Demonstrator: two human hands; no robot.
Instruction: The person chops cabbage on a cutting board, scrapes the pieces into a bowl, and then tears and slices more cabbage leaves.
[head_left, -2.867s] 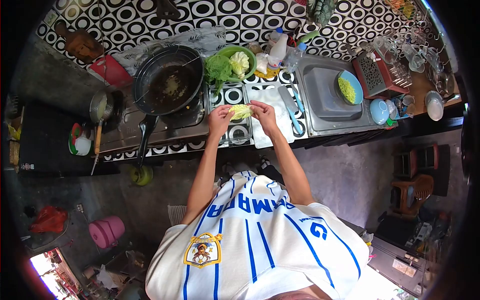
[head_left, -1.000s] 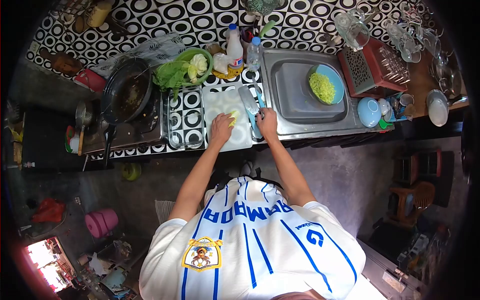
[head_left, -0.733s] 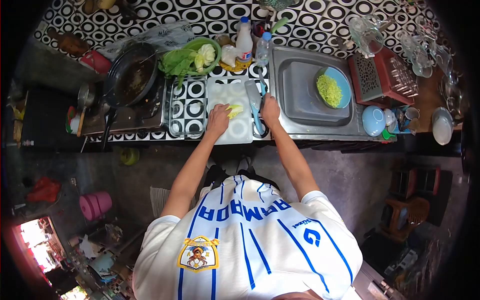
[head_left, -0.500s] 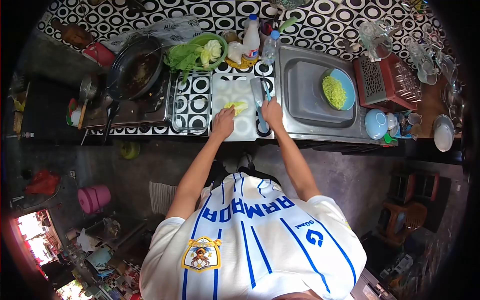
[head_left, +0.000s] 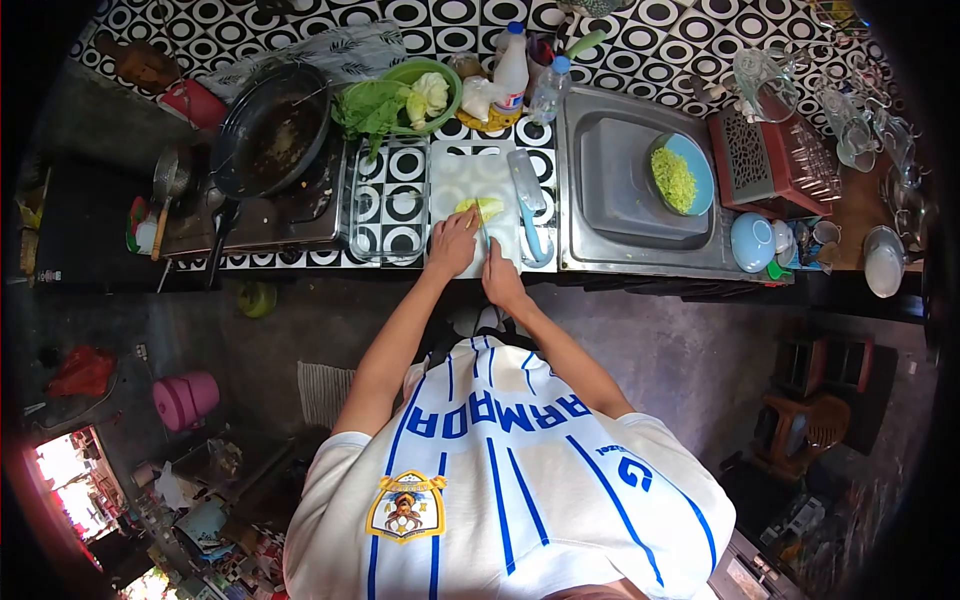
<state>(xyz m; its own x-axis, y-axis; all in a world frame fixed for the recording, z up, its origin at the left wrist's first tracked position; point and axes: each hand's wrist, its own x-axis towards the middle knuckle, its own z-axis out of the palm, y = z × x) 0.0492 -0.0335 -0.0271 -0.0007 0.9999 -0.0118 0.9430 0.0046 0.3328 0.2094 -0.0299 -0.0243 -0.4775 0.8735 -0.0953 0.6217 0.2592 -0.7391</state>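
A pale yellow-green piece of cabbage [head_left: 487, 206] lies on the translucent white cutting board [head_left: 460, 165]. My left hand [head_left: 454, 245] holds it down from the left, fingertips bent onto it. In my right hand [head_left: 502, 276], closed round the handle, is a knife [head_left: 484, 232] whose narrow blade points away from me and meets the cabbage beside my left fingers. A cleaver [head_left: 524, 180] with a light blue handle lies along the board's right edge, apart from both hands.
A green bowl of leafy greens [head_left: 400, 100], a white bottle [head_left: 511, 70] and a water bottle [head_left: 550, 90] stand behind the board. Left are a glass dish [head_left: 385, 245] and a wok [head_left: 272, 135]. The sink [head_left: 640, 245] at right holds a blue bowl of shredded cabbage [head_left: 690, 170].
My right hand has moved left and toward me with the knife, from beside the cleaver to the cabbage. My left hand stays on the cabbage.
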